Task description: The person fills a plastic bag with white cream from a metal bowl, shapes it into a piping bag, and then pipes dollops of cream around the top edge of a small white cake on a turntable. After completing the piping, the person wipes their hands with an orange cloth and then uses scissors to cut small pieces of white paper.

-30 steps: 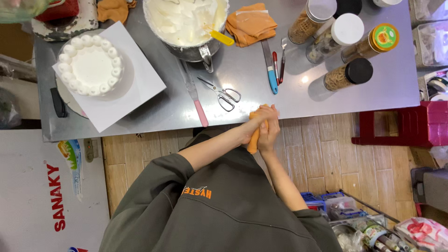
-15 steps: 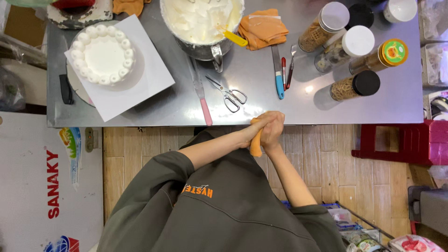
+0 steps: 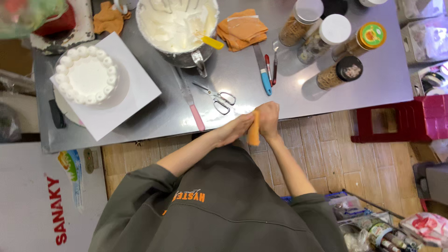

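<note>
Both my hands meet just past the near edge of the steel table (image 3: 354,84); my right hand (image 3: 268,119) has its fingers wrapped tight around an orange piping bag (image 3: 254,133), which hangs upright below my fist, and my left hand (image 3: 235,129) presses against the bag from the other side with fingers curled narrow along it; the bag sits over the wooden floor, just off the table's front edge. Near my hands on the table lie a pair of scissors (image 3: 218,99), a pink-handled spatula (image 3: 191,102) and a blue-handled knife (image 3: 263,72) beside a red pen (image 3: 268,63); farther back stands a metal bowl of white cream (image 3: 179,23) with a yellow scraper (image 3: 211,42) in it, and a folded orange cloth (image 3: 242,30) just beside it; to my left a white cake (image 3: 86,79) ringed with piped dollops rests on a white board (image 3: 135,93); to my right stand several jars (image 3: 336,46) with toppings.
</note>
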